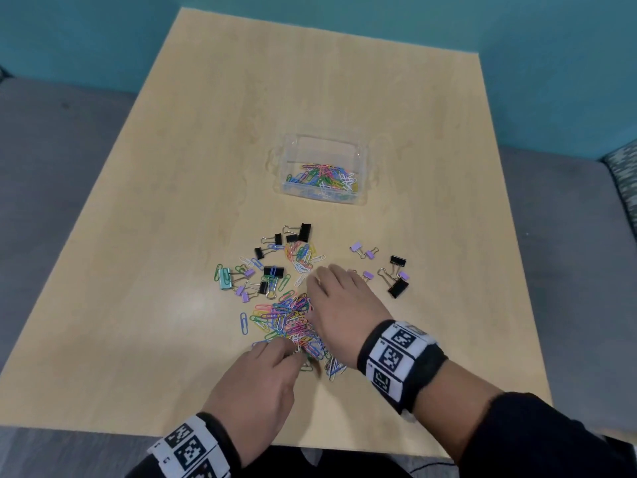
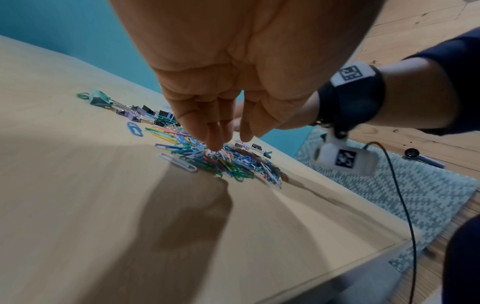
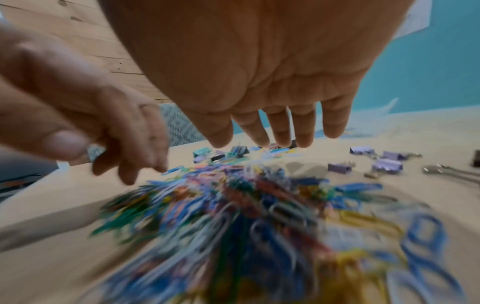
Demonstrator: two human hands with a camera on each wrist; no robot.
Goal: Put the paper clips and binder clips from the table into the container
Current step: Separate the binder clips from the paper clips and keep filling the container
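A clear plastic container (image 1: 360,160) stands mid-table with several coloured paper clips in it. Nearer me lies a pile of coloured paper clips (image 1: 287,319) (image 2: 228,162) (image 3: 246,205). Black binder clips (image 1: 304,232), purple binder clips (image 1: 356,247) (image 3: 387,164) and a teal one (image 1: 224,281) are scattered around it. My left hand (image 1: 293,350) (image 2: 228,142) reaches down at the pile's near edge; its fingertips (image 2: 213,147) touch the clips and the thumb stays apart. My right hand (image 1: 319,288) (image 3: 262,142) hovers palm down over the pile's right side, fingers straight and spread, holding nothing.
The wooden table (image 1: 172,167) has its front edge just below my wrists. More black binder clips (image 1: 398,288) lie to the right of my right hand. A patterned cushion (image 1: 624,174) sits off the table's right side, and a thin cable (image 2: 400,195) hangs there.
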